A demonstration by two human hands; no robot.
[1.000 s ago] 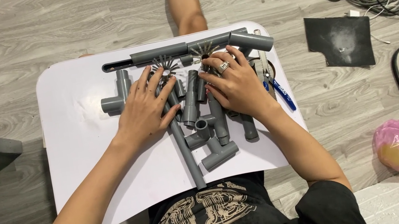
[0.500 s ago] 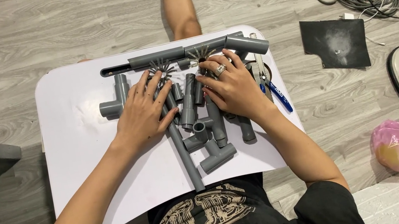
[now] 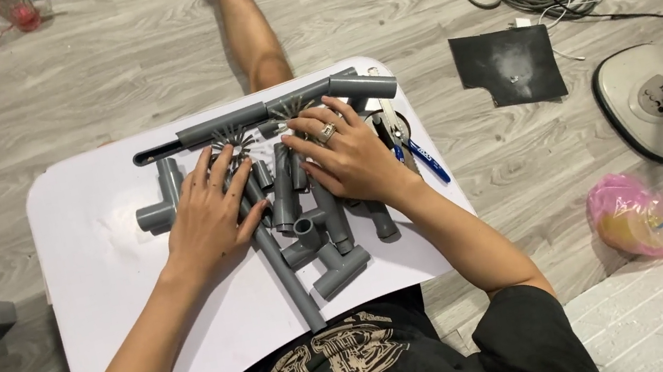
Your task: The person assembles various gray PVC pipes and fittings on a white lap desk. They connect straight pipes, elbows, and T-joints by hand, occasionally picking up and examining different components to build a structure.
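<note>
Hands: left hand (image 3: 206, 222) and right hand (image 3: 354, 159) rest flat, fingers spread, on grey pipe fittings (image 3: 313, 235) atop the white board (image 3: 89, 256); press evenly.

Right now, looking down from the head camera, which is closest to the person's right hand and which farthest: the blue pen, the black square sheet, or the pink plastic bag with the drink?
From the right hand:
1. Blue pen, just to its right on the white board.
2. Black square sheet, farther right on the floor, up toward the cables.
3. Pink plastic bag with the drink, farthest, on the floor at lower right.
</note>
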